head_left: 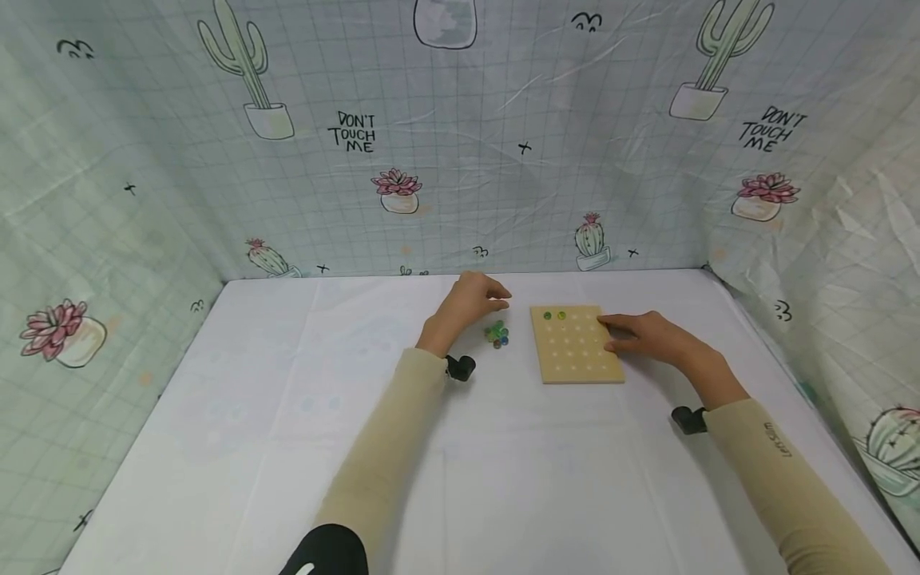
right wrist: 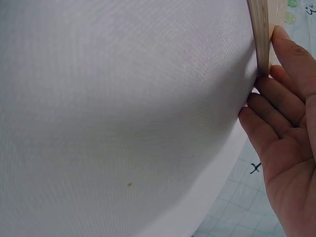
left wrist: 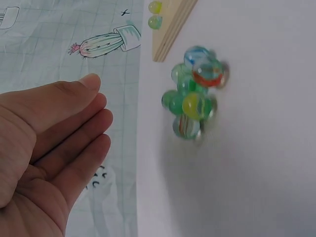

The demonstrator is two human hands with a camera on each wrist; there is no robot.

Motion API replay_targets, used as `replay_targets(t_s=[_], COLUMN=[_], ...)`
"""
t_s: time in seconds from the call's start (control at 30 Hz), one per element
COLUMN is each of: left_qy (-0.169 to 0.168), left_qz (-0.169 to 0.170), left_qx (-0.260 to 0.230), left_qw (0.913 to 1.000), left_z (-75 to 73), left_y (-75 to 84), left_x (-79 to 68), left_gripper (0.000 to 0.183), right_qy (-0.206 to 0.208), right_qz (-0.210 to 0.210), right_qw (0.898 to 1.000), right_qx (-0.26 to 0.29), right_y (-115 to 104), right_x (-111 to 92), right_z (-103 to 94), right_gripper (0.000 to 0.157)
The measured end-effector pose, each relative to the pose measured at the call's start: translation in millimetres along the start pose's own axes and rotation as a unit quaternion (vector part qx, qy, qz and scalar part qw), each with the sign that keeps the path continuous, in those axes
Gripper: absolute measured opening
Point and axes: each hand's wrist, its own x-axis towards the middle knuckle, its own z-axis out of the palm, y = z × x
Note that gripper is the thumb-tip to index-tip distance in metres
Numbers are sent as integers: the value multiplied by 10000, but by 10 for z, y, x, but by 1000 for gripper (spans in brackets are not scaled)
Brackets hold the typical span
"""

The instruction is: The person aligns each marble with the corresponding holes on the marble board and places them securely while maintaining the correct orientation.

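Observation:
My left hand (head_left: 470, 302) hovers just beyond a cluster of glass marbles (head_left: 496, 334), fingers gently bent and nothing visible between thumb and fingertips. In the left wrist view, the marbles (left wrist: 190, 94) are mostly green, with yellow, blue and red-swirled ones, bunched on the white cloth. To their right lies a square wooden board (head_left: 575, 351) with rows of shallow hollows. Two green-yellow marbles (head_left: 555, 315) sit in its far row, towards the left. My right hand (head_left: 654, 335) rests at the board's right edge, thumb and fingertips touching it with fingers extended.
White cloth (head_left: 323, 447) covers the table. A curtain (head_left: 460, 160) printed with cacti rises behind the far edge and along both sides. Each wrist carries a small black camera, such as the left one (head_left: 461, 368).

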Motion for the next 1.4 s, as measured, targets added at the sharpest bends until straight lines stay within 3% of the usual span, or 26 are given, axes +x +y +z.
replay_targets(t_s=[0.3, 0.53, 0.87, 1.07, 1.4], left_qy=[-7, -167, -208, -299, -359], left_qz=[-59, -178, -294, -148, 12], left_qx=[103, 299, 75, -31, 203], left_qw=[9999, 9993, 9993, 9994, 9991], left_z=[-100, -90, -64, -35, 52], left_y=[-121, -256, -392, -406, -369], left_x=[-172, -247, -342, -365, -336], left_gripper=[24, 22, 20, 19, 19], right_qy=[24, 39, -26, 6, 1], right_qz=[20, -24, 47, 5, -27], right_qw=[10000, 10000, 9999, 10000, 10000], right_qx=[-61, -78, -140, -70, -75], right_y=[9, 29, 6, -5, -8], right_x=[10, 38, 24, 5, 12], right_z=[5, 26, 0, -7, -5], right_gripper=[66, 67, 69, 67, 66])
